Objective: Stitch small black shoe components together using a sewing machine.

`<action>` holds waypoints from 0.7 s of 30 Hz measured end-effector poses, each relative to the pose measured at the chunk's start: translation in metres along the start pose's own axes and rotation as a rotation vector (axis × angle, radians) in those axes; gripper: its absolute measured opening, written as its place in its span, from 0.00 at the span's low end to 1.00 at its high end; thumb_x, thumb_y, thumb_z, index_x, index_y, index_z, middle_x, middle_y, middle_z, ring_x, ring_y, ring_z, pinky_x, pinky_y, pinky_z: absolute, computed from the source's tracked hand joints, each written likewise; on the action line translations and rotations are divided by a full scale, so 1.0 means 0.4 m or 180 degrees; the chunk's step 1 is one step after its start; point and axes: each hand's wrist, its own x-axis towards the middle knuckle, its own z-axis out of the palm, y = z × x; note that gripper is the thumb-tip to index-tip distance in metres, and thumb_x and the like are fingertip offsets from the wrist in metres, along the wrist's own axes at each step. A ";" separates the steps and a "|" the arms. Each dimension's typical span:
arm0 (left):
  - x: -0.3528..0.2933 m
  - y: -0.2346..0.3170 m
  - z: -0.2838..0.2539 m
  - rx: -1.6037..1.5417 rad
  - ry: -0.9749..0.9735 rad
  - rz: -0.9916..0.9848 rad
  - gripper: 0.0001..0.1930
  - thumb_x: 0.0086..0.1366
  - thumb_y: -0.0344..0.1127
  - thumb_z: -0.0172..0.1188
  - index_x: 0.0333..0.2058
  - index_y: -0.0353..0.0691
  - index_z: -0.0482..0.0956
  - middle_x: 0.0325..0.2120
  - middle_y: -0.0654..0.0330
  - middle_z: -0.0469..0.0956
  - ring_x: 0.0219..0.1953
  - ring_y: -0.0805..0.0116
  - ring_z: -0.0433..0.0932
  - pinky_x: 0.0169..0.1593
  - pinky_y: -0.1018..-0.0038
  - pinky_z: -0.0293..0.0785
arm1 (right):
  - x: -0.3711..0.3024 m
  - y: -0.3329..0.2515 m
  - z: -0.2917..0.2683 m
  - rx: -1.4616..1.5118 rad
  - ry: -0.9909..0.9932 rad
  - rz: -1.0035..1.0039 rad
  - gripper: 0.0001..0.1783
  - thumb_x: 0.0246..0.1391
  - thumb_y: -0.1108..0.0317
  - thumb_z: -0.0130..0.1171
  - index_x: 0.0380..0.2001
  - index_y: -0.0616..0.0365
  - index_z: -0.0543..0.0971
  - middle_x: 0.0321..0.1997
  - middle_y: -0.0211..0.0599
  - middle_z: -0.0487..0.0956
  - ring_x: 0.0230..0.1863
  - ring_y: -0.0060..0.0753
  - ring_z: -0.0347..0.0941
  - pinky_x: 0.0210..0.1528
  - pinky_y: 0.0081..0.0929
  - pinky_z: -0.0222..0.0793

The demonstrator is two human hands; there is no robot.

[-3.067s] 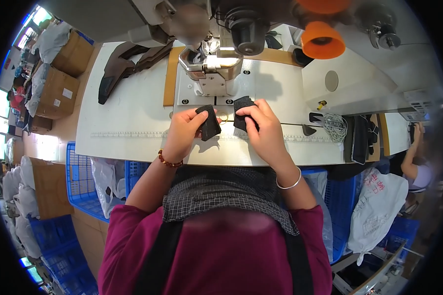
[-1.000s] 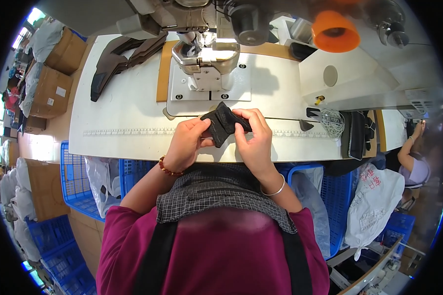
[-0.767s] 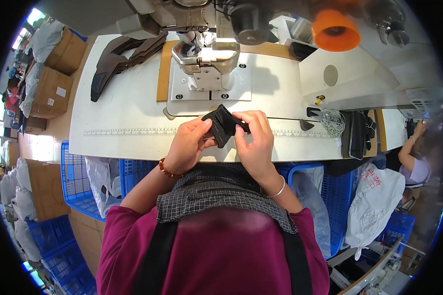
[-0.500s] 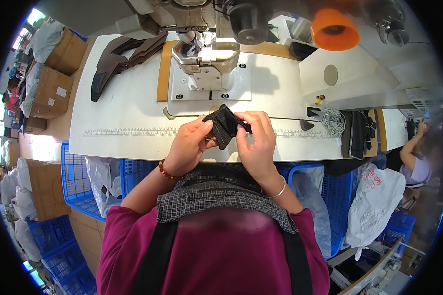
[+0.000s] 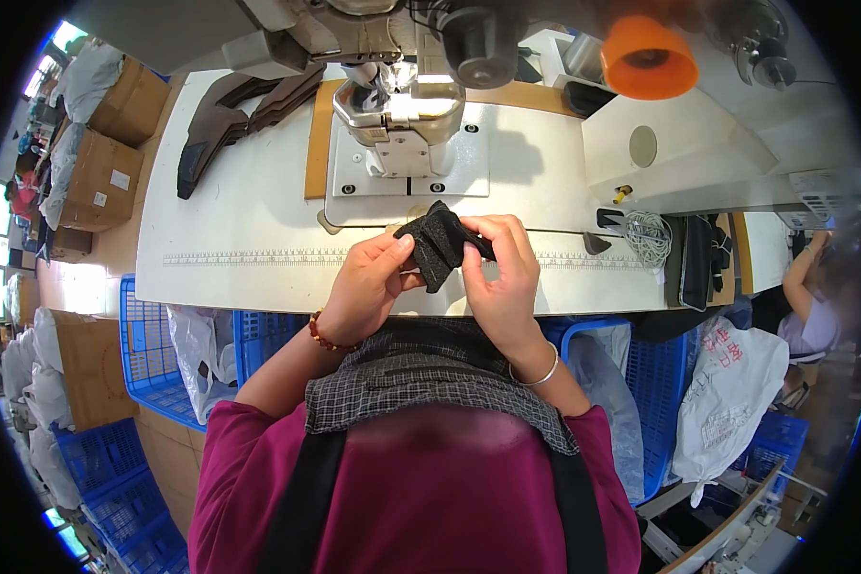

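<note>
A person seated at a white sewing table (image 5: 258, 230) holds a small piece of dark, textured fabric (image 5: 437, 244) in both hands, lifted just above the table's near edge, about midway along it. The left hand (image 5: 368, 287) pinches the fabric's left side between thumb and fingertips, with a beaded bracelet (image 5: 318, 333) on that wrist. The right hand (image 5: 500, 273) grips the fabric's right side, fingers curled over its top edge, with a thin silver bangle (image 5: 536, 368) on that wrist. Both hands are closed on the fabric, close together. A printed ruler strip (image 5: 249, 256) runs along the table near its front edge, passing behind the hands. Just beyond the fabric, toward the table's far edge, stands a sewing machine (image 5: 402, 115) on a pale metal base plate. A stack of dark brown cut pieces (image 5: 230, 120) lies at the far left corner of the table. An orange cone of thread (image 5: 649, 57) sits toward the far right. A coil of white cord (image 5: 649, 237) rests near the table's right edge. Blue plastic crates (image 5: 153, 354) stand below the table's near edge, on the left.
</note>
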 end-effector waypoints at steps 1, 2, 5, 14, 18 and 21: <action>0.001 0.000 -0.002 0.0000 0.0000 0.0001 0.15 0.75 0.35 0.45 0.47 0.28 0.75 0.44 0.55 0.80 0.45 0.69 0.79 0.50 0.69 0.77 | 0.000 0.001 -0.001 -0.0051 -0.0032 -0.0033 0.15 0.48 0.86 0.57 0.41 0.65 0.77 0.39 0.43 0.76 0.39 0.38 0.76 0.42 0.27 0.74; 0.001 -0.001 -0.006 -0.0010 -0.0044 0.0008 0.15 0.75 0.35 0.45 0.47 0.28 0.75 0.44 0.55 0.80 0.46 0.69 0.79 0.50 0.69 0.77 | 0.001 0.001 -0.001 -0.0051 -0.0033 -0.0034 0.15 0.48 0.86 0.57 0.41 0.65 0.77 0.39 0.43 0.76 0.39 0.38 0.76 0.42 0.27 0.74; 0.002 0.000 -0.002 -0.0033 -0.0022 0.0015 0.14 0.75 0.35 0.46 0.47 0.29 0.75 0.44 0.55 0.80 0.45 0.69 0.79 0.50 0.69 0.78 | -0.001 0.003 0.001 -0.0024 -0.0041 -0.0002 0.15 0.48 0.86 0.57 0.41 0.65 0.77 0.39 0.43 0.76 0.39 0.37 0.76 0.42 0.27 0.74; 0.019 0.035 -0.072 0.2183 0.0631 0.0297 0.12 0.71 0.32 0.52 0.42 0.30 0.81 0.30 0.57 0.83 0.30 0.75 0.77 0.39 0.76 0.75 | -0.014 0.011 0.009 0.1465 -0.0240 0.1164 0.28 0.52 0.83 0.57 0.57 0.60 0.68 0.41 0.36 0.75 0.44 0.24 0.74 0.49 0.25 0.71; 0.015 0.049 -0.095 0.3506 0.1064 0.1102 0.11 0.66 0.27 0.56 0.45 0.32 0.81 0.29 0.56 0.82 0.29 0.76 0.77 0.36 0.78 0.74 | -0.002 0.009 0.004 0.1885 -0.0548 0.1550 0.31 0.53 0.83 0.56 0.60 0.57 0.65 0.46 0.35 0.71 0.40 0.16 0.71 0.35 0.14 0.71; 0.013 0.050 -0.110 0.3476 0.1158 0.1120 0.12 0.65 0.25 0.57 0.47 0.33 0.80 0.27 0.59 0.81 0.27 0.80 0.74 0.33 0.80 0.72 | 0.000 -0.002 0.006 0.2125 -0.0569 0.1793 0.30 0.53 0.83 0.57 0.59 0.57 0.65 0.45 0.35 0.72 0.42 0.17 0.71 0.40 0.15 0.69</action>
